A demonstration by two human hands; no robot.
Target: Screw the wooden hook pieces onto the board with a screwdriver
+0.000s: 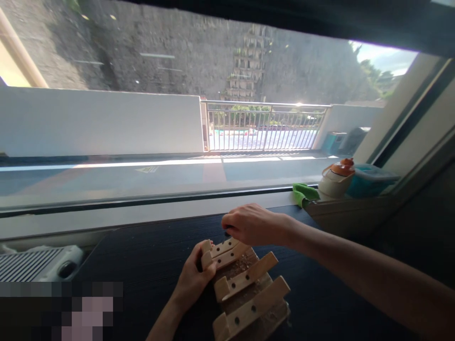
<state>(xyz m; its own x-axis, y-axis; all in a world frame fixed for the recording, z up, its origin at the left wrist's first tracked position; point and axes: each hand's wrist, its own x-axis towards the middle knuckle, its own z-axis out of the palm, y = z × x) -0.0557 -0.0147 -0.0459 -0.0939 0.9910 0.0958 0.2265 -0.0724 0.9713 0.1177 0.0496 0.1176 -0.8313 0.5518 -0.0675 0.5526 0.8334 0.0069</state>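
Several pale wooden pieces, each with dark round holes and a raised block at its left end, lie in a row on a brownish block or pack on the dark table. My left hand is closed around the left end of the farthest wooden pieces, thumb on the near side. Above the right part of these pieces, my right hand is closed with fingertips pinched down. A small dark thing shows under its fingers, too small to name.
The dark table meets a white window sill. A green cloth, a white bottle with an orange top and a teal container stand at the right of the sill. A white ridged appliance is at the left.
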